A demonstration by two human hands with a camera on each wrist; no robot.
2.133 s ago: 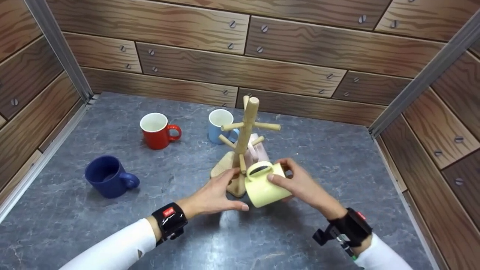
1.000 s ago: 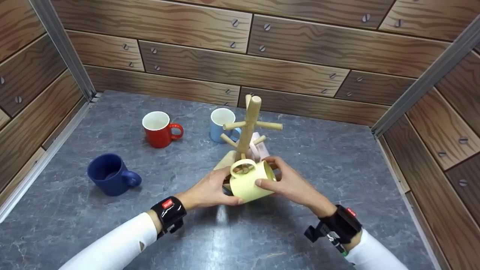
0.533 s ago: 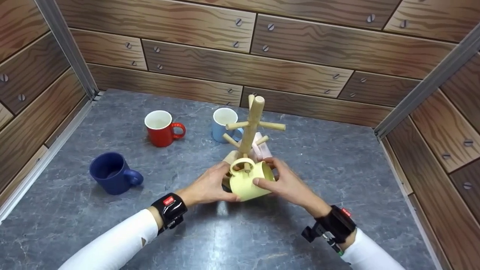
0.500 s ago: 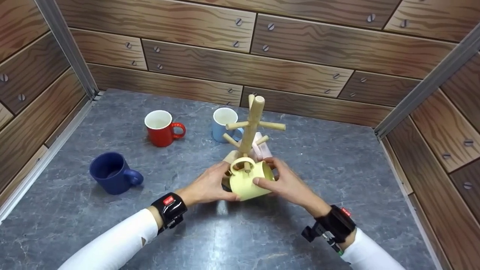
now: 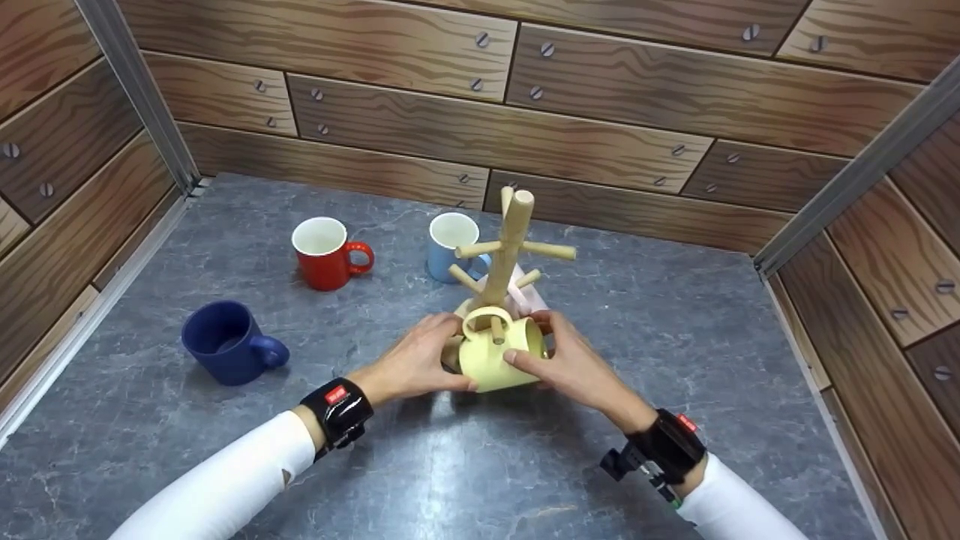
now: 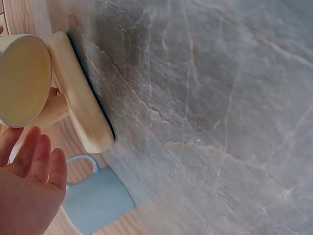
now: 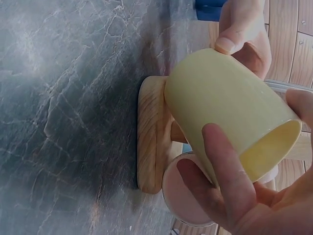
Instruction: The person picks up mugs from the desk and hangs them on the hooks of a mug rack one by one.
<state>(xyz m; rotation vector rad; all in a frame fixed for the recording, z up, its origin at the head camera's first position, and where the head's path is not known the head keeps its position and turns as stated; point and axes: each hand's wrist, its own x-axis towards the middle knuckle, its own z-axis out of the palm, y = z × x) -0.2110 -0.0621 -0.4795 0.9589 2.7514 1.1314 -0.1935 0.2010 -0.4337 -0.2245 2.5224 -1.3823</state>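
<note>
Probably stiff, slick and breakable, the yellow mug (image 5: 486,368) is calling for a body hold, lying sideways with its handle (image 5: 487,310) around the near peg (image 5: 498,332) of the wooden rack (image 5: 511,244). The right hand (image 5: 574,365) is gripping its right, open end between thumb and fingers; the left hand (image 5: 418,358) is touching its left end, possibly pinching, though hidden fingertips are leaving that unclear.

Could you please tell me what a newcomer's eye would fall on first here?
Probably the pale yellow mug, gripped by the right hand, its handle around a lower peg of the wooden mug tree. Next come the red mug and dark blue mug, standing to the tree's left.
</note>
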